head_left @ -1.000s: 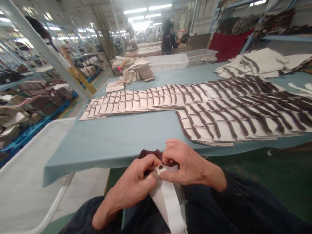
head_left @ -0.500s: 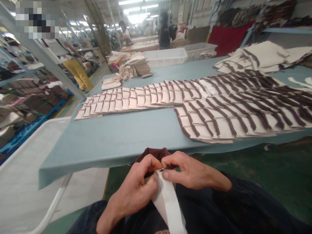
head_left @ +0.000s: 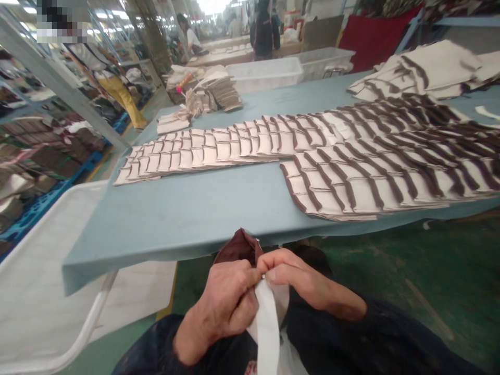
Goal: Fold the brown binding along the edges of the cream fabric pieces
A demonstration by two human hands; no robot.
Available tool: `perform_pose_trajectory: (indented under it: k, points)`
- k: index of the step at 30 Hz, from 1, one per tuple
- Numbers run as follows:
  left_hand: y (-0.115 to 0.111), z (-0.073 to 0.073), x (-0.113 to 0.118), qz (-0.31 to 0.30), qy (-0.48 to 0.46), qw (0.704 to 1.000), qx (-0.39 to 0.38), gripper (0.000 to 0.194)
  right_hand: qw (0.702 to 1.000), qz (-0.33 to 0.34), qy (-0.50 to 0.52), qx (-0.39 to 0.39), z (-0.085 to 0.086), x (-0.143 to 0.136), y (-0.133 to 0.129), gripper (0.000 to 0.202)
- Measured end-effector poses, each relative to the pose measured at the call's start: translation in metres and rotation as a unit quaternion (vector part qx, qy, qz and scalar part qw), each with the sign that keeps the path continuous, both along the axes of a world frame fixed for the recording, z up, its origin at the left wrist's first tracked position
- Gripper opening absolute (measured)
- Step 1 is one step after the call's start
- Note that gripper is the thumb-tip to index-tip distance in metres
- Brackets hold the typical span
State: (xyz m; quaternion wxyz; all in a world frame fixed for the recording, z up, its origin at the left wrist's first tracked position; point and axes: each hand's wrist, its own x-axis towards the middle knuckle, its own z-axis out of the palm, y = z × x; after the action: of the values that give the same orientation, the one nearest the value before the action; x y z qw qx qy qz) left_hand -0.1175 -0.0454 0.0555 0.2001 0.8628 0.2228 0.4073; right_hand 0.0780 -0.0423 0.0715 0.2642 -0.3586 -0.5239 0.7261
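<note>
Both my hands are closed close together in front of my body, just short of the table's near edge. My left hand pinches a white and maroon fabric piece near its top. Pressed against it, my right hand grips the same piece with thumb and forefinger. A white strip hangs down from the pinch toward my lap. The maroon part stands up in a peak beyond my left knuckles. What lies exactly between the fingertips is hidden.
A blue-green cloth covers the table. On it lie overlapping rows of cream pieces with dark edging, bundled fabric and a loose cream pile. Clear plastic bins stand behind. A white-framed cart is at left; people work beyond.
My hands have drawn closer together, the left knuckles turning upward. The maroon fabric now rises in a peak, and the white strip hangs straighter. The view has tilted slightly down.
</note>
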Motion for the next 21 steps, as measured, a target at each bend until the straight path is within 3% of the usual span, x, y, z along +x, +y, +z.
perform_pose_trajectory:
  k: [4,7,11,14,15,18,21]
  points:
    - [0.002,-0.016,0.0,0.017,-0.002,0.999,0.032,0.03,0.998,-0.042,-0.006,-0.05,-0.009,-0.01,-0.002,0.015]
    - [-0.002,-0.018,-0.003,0.018,-0.024,1.0,-0.003,0.029,0.999,-0.028,-0.04,-0.024,-0.01,-0.01,-0.002,0.012]
    - [-0.008,0.002,-0.012,0.032,0.022,0.987,-0.155,0.023,0.976,-0.043,-0.141,0.162,-0.001,0.001,-0.006,0.006]
    - [-0.003,0.025,-0.019,0.001,0.08,0.955,-0.285,0.014,0.923,-0.073,-0.187,0.328,0.006,0.008,-0.01,0.01]
    - [0.001,0.031,-0.02,-0.014,0.094,0.947,-0.308,0.02,0.905,-0.081,-0.192,0.372,0.008,0.009,-0.011,0.011]
    - [0.01,0.043,-0.021,-0.054,0.118,0.937,-0.323,0.033,0.868,-0.09,-0.189,0.45,0.012,0.011,-0.015,0.012]
    - [0.011,0.043,-0.02,-0.06,0.151,0.963,-0.214,0.033,0.862,-0.091,-0.185,0.464,0.014,0.012,-0.019,0.013]
